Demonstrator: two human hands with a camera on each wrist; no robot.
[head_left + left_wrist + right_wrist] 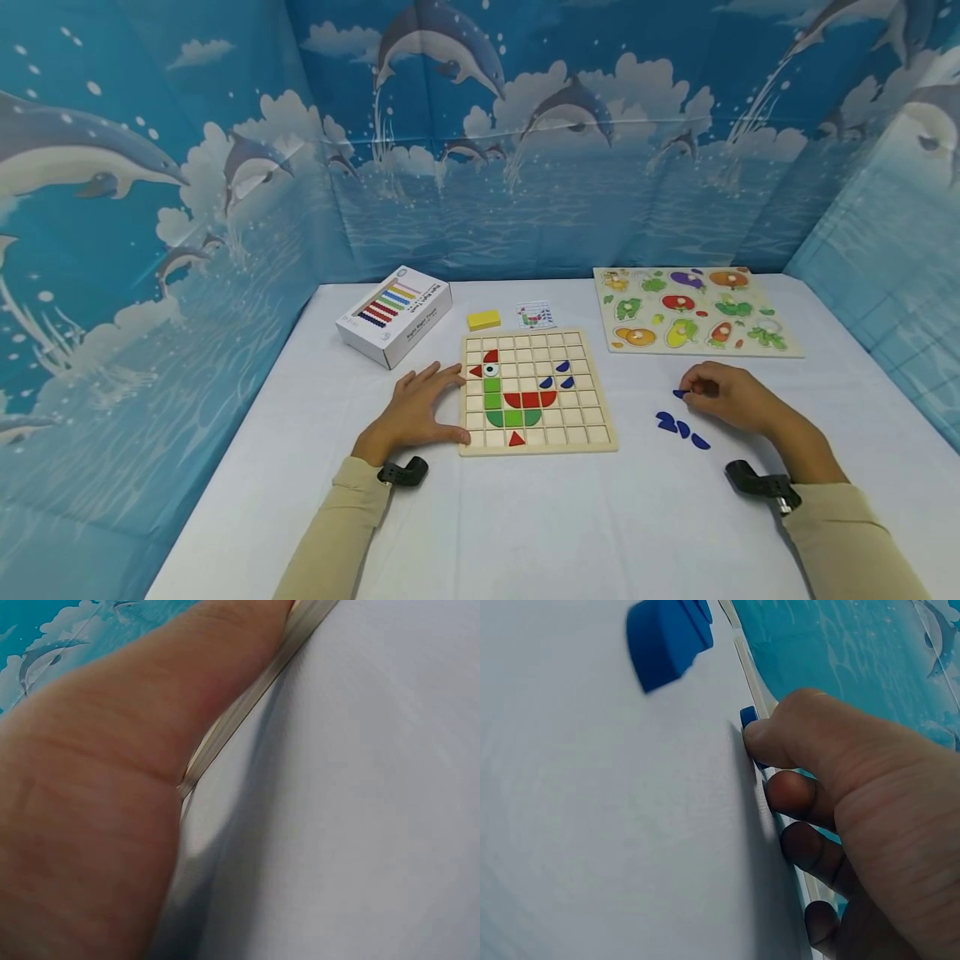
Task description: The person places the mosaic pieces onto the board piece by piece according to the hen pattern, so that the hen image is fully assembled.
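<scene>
A wooden grid board (577,435) lies on the white table, with red, green and blue pieces set in a bird-like pattern. My left hand (416,408) rests at the board's left edge, thumb and fingers spread along it; in the left wrist view the thumb (150,712) lies against the rim. To the right of the board, my right hand (723,398) pinches a small blue half-round piece (680,393) between thumb and fingertips. Several more blue pieces (700,442) lie just below that hand. Three blue pieces (563,367) sit on the board's right side.
Behind the board are a yellow block (483,320) and a small pattern card (535,314). A white box (393,317) stands at the back left. At the back right lies a vegetable puzzle board (693,312). A dolphin-print curtain (465,208) surrounds the table.
</scene>
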